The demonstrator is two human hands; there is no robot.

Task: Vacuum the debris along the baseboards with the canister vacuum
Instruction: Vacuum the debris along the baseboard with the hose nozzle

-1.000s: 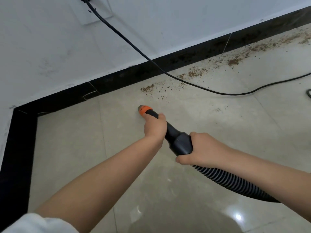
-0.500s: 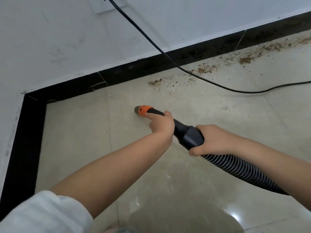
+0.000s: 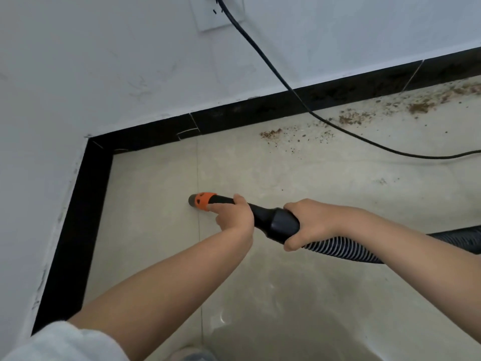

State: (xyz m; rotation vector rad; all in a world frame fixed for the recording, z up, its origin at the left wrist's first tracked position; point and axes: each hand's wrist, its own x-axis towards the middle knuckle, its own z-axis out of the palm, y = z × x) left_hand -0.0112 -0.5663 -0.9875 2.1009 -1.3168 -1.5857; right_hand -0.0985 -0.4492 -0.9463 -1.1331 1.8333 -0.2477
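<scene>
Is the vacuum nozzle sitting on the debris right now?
No, the nozzle is on bare floor, apart from the debris by the baseboard.

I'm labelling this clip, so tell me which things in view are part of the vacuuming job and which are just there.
Part of the job:
nozzle, gripped by the left hand
hose, its black cuff gripped by the right hand
debris on the floor
baseboard
power cord

Just there:
wall socket
white sleeve

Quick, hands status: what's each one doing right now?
Left hand: closed around the nozzle, just behind its orange tip.
Right hand: closed around the black hose cuff, where the ribbed hose joins.
</scene>
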